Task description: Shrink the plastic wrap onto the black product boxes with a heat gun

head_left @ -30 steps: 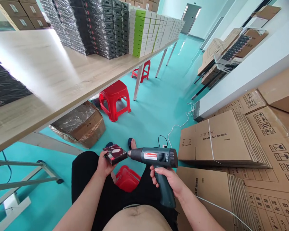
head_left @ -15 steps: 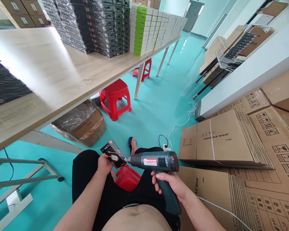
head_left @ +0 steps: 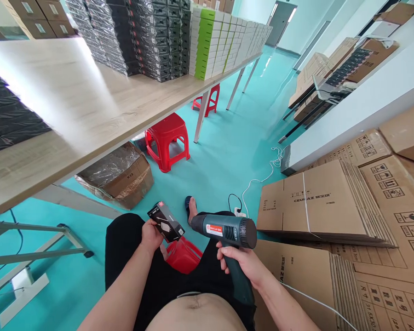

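Observation:
Between my knees, my left hand (head_left: pixel 152 235) is closed on the near end of a small black printed box (head_left: pixel 166 222), which tilts with its far end up to the left. My right hand (head_left: pixel 239 259) wraps round the handle of a dark green heat gun (head_left: pixel 224 230). The gun's nozzle points left and away, a short gap from the box's right end. Its tip is hard to make out against my foot. A red stool (head_left: pixel 183 255) shows beneath me, between my legs.
A wooden table (head_left: pixel 124 115) at the left bears stacks of black wrapped boxes (head_left: pixel 162 41) and white-and-green boxes (head_left: pixel 205 43). Another red stool (head_left: pixel 169 140) and an open carton (head_left: pixel 134 181) stand under its edge. Flattened cartons (head_left: pixel 310 197) lie at the right, near a white cable (head_left: pixel 258 179).
The heat gun's nozzle has swung away from the box and now points farther forward. The box has turned slightly in my left hand, showing more of its side.

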A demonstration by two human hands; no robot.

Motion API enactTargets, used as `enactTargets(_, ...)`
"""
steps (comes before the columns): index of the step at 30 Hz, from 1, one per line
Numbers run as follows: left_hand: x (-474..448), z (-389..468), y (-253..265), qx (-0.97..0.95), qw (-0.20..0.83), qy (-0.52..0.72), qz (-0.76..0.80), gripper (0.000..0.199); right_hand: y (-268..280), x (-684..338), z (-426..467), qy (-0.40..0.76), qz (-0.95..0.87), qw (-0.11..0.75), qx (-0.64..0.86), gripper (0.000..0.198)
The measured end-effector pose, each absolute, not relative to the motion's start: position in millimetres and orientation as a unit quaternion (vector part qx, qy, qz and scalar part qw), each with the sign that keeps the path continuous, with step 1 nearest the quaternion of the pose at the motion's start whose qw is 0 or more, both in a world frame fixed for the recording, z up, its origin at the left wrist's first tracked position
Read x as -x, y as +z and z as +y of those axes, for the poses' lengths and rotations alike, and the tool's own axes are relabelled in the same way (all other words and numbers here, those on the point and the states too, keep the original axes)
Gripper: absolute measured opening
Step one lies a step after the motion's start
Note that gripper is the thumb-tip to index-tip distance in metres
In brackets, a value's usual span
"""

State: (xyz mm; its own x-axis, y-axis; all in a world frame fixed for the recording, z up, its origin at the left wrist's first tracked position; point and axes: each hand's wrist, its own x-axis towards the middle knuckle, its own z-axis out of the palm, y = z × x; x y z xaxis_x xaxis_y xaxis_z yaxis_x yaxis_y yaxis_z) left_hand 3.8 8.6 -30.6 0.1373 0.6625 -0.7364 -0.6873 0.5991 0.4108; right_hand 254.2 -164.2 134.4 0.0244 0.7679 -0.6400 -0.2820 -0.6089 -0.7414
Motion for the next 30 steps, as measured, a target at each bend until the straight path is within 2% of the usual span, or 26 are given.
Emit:
enactTargets(4, -8.7, 4.6, -37.8, -0.084, 0.732, 0.444, 0.510, 0.030, 137.5, -258.0, -168.1, 0.716, -0.211, 0.352, 0.564, 0.027)
enactTargets(7, -14.0, -0.7, -40.4, -0.213, 0.714, 0.431, 0.509, 0.035, 140.4, -251.3, -166.9, 0.718, -0.207, 0.368, 0.553, 0.028)
enactTargets(10, -17.1, -5.5, -37.9, -0.411, 0.649, 0.406, 0.495, 0.033, 139.7, -242.5, -158.9, 0.717, -0.215, 0.381, 0.542, 0.028)
enactTargets(12, -18.2, -7.6, -34.5, -0.468, 0.626, 0.394, 0.483, 0.035, 137.3, -239.9, -152.7, 0.708, -0.229, 0.391, 0.541, 0.028)
enactTargets(16, -19.7, -9.5, -29.9, -0.380, 0.673, 0.408, 0.487, 0.038, 134.0, -242.0, -145.7, 0.671, -0.234, 0.402, 0.577, 0.029)
enactTargets(20, -19.1, -7.5, -33.3, -0.340, 0.674, 0.422, 0.501, 0.040, 133.9, -244.7, -147.0, 0.707, -0.235, 0.369, 0.556, 0.031)
enactTargets(25, -12.9, -1.8, -35.4, -0.261, 0.685, 0.438, 0.521, 0.041, 130.3, -262.5, -153.6, 0.671, -0.173, 0.439, 0.572, 0.030)
enactTargets(30, -10.9, 1.0, -32.4, -0.099, 0.733, 0.415, 0.530, 0.042, 129.0, -283.4, -160.7, 0.668, -0.154, 0.442, 0.578, 0.026)
